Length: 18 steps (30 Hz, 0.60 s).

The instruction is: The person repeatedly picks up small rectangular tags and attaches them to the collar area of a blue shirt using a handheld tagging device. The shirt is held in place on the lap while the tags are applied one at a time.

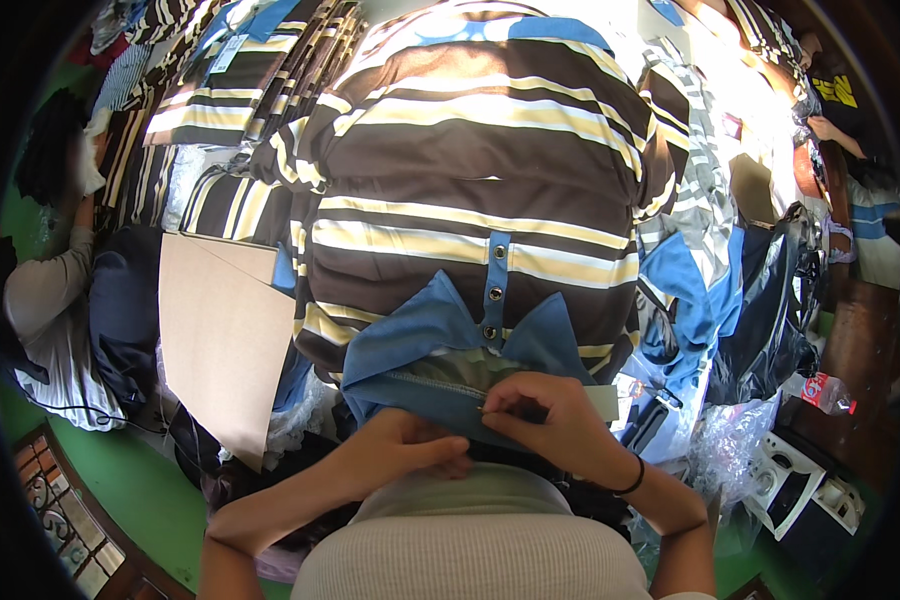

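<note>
A brown polo shirt [470,150] with white and yellow stripes lies in front of me, its blue collar [410,325] towards my body. Its short blue placket [497,285] has several dark buttons. My left hand [415,447] is closed at the collar's near edge, thumb on top and fingers partly hidden. At the inner neck seam, my right hand [552,415] makes a pinch with thumb and forefinger. A tiny shiny bit shows at the fingertips, too small to name. Beside the right hand, a pale card [600,402] sticks out.
Folded striped shirts [210,95] are stacked at the far left. A brown cardboard sheet [215,335] lies left of the shirt. On the right are grey-and-blue garments [695,290], a black plastic bag [770,300] and a bottle [825,393]. Another person [55,290] sits at left.
</note>
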{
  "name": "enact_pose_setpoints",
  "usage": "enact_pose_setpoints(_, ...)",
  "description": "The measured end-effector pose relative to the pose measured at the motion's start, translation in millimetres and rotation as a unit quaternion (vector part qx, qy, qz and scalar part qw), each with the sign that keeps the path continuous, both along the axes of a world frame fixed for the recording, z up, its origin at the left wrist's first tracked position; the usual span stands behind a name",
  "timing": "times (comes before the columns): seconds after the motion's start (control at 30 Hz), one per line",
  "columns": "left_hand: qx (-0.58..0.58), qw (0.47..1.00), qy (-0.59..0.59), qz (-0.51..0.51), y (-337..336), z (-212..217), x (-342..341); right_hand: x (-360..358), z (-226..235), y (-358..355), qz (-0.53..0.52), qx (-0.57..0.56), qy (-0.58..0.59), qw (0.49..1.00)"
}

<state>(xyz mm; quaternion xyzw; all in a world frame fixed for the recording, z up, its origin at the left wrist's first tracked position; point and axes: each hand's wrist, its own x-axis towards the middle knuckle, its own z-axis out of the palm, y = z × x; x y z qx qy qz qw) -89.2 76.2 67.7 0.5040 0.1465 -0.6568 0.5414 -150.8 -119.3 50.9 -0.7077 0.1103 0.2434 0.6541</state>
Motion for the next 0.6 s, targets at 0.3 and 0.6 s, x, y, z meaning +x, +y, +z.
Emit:
enact_pose_setpoints(0.3,0.002,0.91,-0.404,-0.097,-8,5,14,-7,-6,4,-0.019,0.014,-0.029,0.999)
enact_pose_setpoints(0.6,-0.008,0.963,-0.27,0.003,-8,-16,-6,-10,-11,12,-0.055,0.052,-0.018,0.997)
